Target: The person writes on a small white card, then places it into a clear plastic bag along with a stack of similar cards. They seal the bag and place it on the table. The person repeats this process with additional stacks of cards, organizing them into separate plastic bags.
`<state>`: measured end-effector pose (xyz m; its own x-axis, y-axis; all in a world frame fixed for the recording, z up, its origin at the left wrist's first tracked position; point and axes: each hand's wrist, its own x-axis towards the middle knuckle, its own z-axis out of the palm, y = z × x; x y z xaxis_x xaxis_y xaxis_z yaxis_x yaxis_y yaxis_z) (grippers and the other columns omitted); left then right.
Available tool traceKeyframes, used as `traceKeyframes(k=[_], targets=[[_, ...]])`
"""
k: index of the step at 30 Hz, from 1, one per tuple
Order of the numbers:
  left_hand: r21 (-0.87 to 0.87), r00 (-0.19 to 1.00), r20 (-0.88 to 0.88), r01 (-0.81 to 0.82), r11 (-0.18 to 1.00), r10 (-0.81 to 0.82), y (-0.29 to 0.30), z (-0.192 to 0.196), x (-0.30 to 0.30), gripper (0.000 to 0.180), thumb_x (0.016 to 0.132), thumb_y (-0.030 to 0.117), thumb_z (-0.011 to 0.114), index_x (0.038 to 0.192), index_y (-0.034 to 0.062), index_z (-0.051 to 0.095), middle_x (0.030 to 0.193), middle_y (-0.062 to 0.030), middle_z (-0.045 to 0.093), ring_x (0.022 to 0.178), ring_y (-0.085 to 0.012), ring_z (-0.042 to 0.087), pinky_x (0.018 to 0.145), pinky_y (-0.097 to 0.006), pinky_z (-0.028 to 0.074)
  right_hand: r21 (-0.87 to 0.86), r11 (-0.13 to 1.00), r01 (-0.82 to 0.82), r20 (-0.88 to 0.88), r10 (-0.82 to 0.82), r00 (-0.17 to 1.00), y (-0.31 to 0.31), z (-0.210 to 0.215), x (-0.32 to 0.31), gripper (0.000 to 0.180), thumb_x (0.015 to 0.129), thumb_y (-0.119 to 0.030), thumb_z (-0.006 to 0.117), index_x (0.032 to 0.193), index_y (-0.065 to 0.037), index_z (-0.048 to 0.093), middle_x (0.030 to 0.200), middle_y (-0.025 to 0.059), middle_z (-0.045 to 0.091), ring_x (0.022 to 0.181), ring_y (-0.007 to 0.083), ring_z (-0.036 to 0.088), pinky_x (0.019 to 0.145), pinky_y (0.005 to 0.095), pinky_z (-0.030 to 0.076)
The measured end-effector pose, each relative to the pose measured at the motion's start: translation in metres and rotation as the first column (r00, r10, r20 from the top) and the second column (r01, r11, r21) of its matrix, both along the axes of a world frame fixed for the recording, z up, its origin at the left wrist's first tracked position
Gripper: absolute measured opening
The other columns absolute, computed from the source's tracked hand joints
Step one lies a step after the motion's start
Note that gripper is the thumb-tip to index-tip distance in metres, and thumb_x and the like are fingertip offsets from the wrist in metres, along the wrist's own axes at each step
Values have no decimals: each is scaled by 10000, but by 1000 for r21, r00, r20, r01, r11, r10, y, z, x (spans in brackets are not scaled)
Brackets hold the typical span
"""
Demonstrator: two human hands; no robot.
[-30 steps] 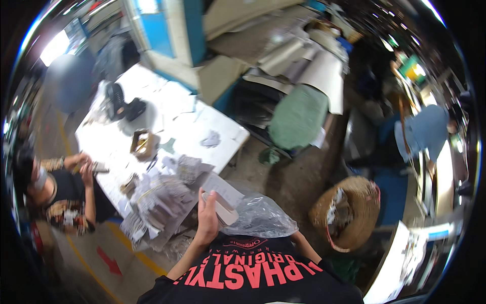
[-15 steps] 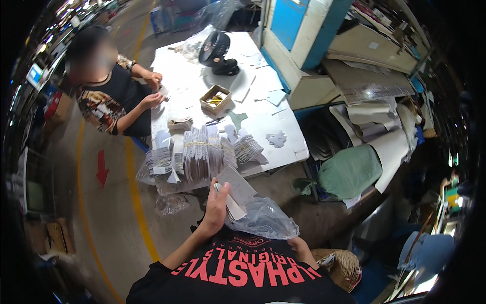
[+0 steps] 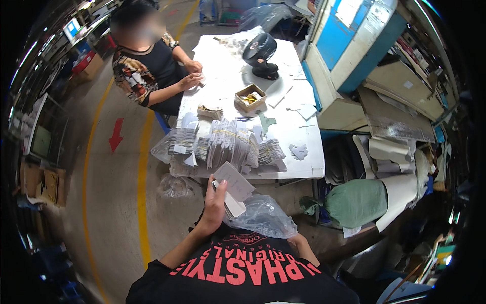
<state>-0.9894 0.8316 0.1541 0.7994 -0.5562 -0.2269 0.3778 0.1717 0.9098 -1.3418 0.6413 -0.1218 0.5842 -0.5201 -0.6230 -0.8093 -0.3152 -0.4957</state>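
My left hand (image 3: 214, 205) is closed round a small stack of pale cut pieces (image 3: 234, 206). A greyish card with faint handwriting (image 3: 232, 179) stands up from the stack. A crumpled clear plastic bag (image 3: 266, 215) lies against the stack's right side, in front of my shirt. At the bag's lower right edge my right hand (image 3: 297, 242) grips it; most of its fingers are hidden behind the plastic. Beyond my hands, banded bundles of grey-white cut pieces (image 3: 225, 144) stand in a row along the near edge of the white table (image 3: 304, 169).
A co-worker (image 3: 157, 71) handles something small at the table's left side. On the table are a black fan (image 3: 260, 53), a small box (image 3: 250, 99) with yellow things and loose pieces (image 3: 298, 151). Right of it lies a green sack (image 3: 357, 202); a plastic bag (image 3: 174, 186) is on the floor.
My view has swung left, so the table and co-worker sit farther right in it. The card in my left hand tilts more toward me. Both hands keep their hold.
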Motion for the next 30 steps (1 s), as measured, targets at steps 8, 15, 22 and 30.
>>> traceKeyframes(k=[8, 15, 22, 30], targets=[[36, 991, 66, -122, 992, 120, 20, 22, 4, 345, 1114, 256, 490, 1359, 16, 454, 1165, -65, 575, 1042, -124, 534, 951, -279, 448, 173, 867, -467, 42, 467, 883, -61, 152, 117, 441, 920, -438, 703, 1096, -38, 761, 1006, 203, 768, 931, 341, 738, 811, 394, 541], [68, 958, 137, -265, 962, 254, 16, 12, 4, 363, 1111, 258, 496, 1366, 4, 448, 1156, -81, 577, 1024, -134, 533, 912, -295, 463, 105, 874, -474, 752, 242, 613, -3, 349, 206, 208, 899, -139, 763, 845, -1, 616, 795, 107, 581, 772, 252, 589, 739, 332, 486], [-39, 967, -134, -222, 974, 216, 24, 2, 3, 290, 1102, 251, 488, 1316, 57, 468, 1151, -77, 572, 1047, -157, 574, 930, -322, 485, -497, 765, -410, 685, 636, 355, 64, 337, 251, 454, 806, -178, 865, 1223, -109, 699, 1039, 90, 670, 913, 281, 680, 809, 369, 547], [-144, 925, -361, -178, 973, 116, 33, -1, 3, 274, 1089, 259, 458, 1327, 126, 481, 1155, -70, 604, 1072, -209, 648, 948, -398, 540, -597, 765, -244, 677, 643, 360, 86, 306, 246, 544, 773, -156, 837, 1302, -149, 710, 1064, 68, 686, 917, 246, 707, 746, 356, 600]])
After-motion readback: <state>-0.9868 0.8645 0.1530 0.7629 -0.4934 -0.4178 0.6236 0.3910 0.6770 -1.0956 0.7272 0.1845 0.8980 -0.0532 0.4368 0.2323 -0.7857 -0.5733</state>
